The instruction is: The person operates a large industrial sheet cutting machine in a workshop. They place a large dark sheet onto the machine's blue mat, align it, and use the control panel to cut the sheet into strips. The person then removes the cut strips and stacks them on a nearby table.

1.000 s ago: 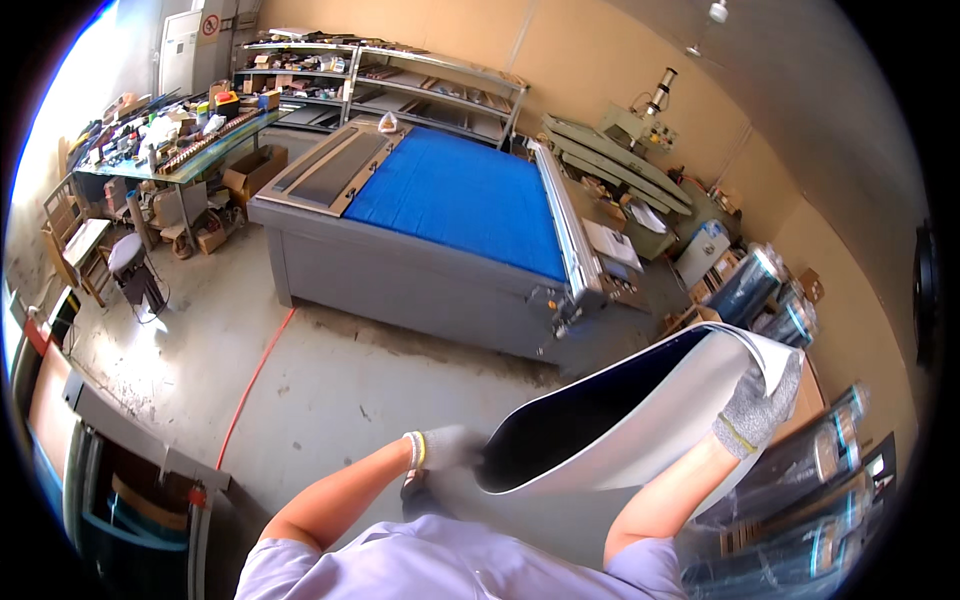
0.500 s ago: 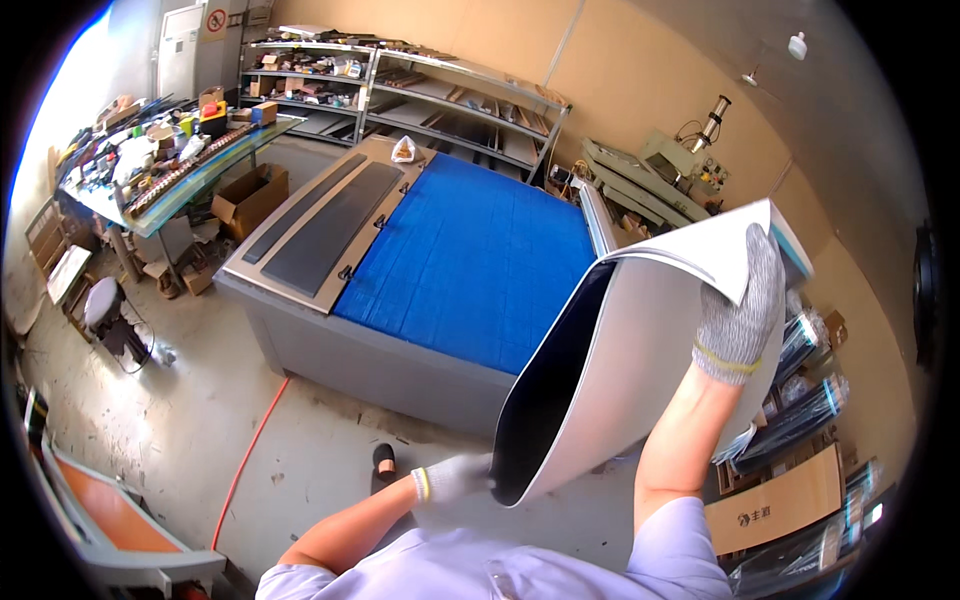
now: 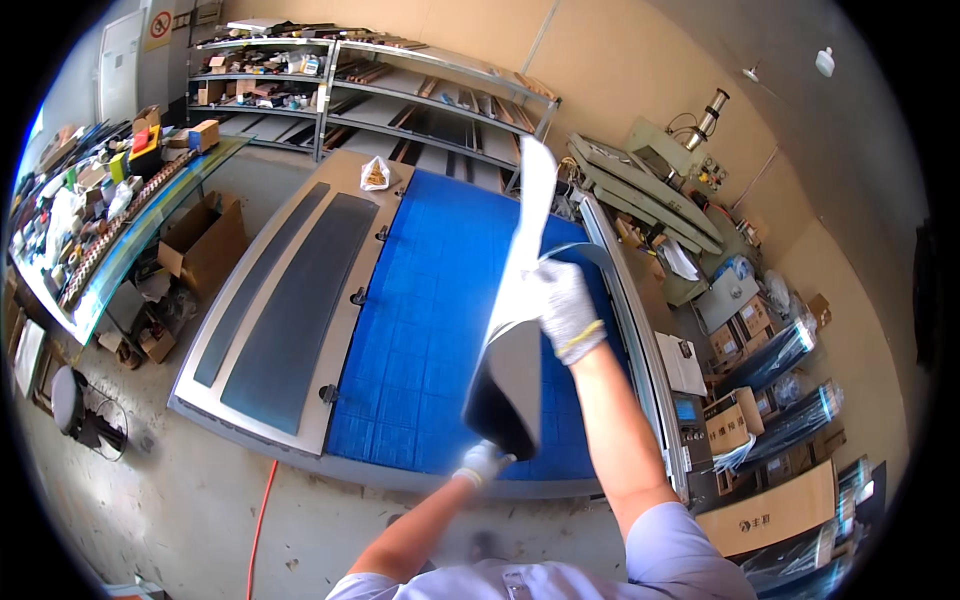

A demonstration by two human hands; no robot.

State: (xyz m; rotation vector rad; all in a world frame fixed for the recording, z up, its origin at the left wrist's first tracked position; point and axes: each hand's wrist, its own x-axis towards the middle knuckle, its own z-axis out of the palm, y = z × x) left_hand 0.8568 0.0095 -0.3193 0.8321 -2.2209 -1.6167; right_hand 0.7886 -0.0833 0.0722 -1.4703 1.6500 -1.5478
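Note:
A large flexible sheet [image 3: 512, 360], white and pale grey on one side and black on the other, hangs curled in front of me. My right hand [image 3: 568, 308], in a grey knitted glove with a yellow cuff line, is closed on its upper part. At its lower end, my gloved left hand [image 3: 484, 462] grips the black corner. The sheet's upper flap stands up, and part of it is smeared by motion. Behind it lies the flat machine table [image 3: 430, 270] with a blue bed.
Dark long panels [image 3: 292, 330] lie on the table's tan left border, beside black clamps [image 3: 328, 394]. A metal rail [image 3: 640, 330] runs along the right side. Boxes and wrapped goods [image 3: 770, 510] stand at right, a cluttered bench [image 3: 110, 220] at left, shelves [image 3: 330, 95] behind.
I have moved closer to the table. The sheet has swung left over the blue bed and now appears narrower and more edge-on. Both hands still hold it.

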